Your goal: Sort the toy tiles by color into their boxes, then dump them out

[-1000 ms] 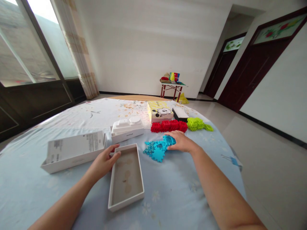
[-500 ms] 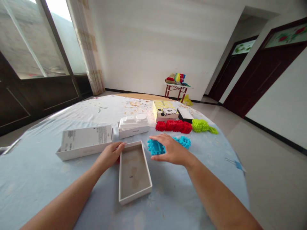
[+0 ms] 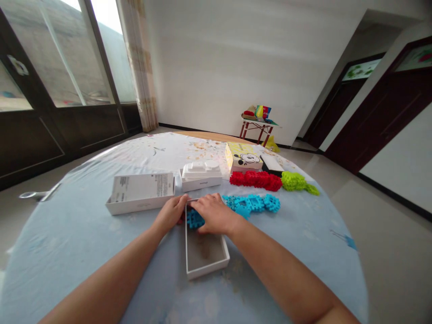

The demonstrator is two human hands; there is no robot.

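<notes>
A shallow white box (image 3: 208, 270) lies open on the table in front of me. My left hand (image 3: 173, 210) grips its far left corner, thumb on the rim. Inside the far end of that box, my right hand (image 3: 216, 215) has its fingers around a blue toothed plastic block (image 3: 195, 219), which is partly hidden beneath the hand. More blue blocks (image 3: 255, 203) lie in a row on the cloth just beyond and right of my right hand. Behind them sit a row of red blocks (image 3: 255, 180) and a cluster of lime green blocks (image 3: 297, 181).
To the left is a white box with a printed panel (image 3: 143, 191). A smaller box (image 3: 201, 183) holds white pieces. Farther back stand a yellow cartoon box (image 3: 243, 157) and a black-and-white box (image 3: 272, 164). A flowered cloth (image 3: 101, 252) covers the round table.
My right hand has carried a blue block leftward from the cloth into the shallow white box. My left hand stays at the box's corner. The whole view has shifted slightly.
</notes>
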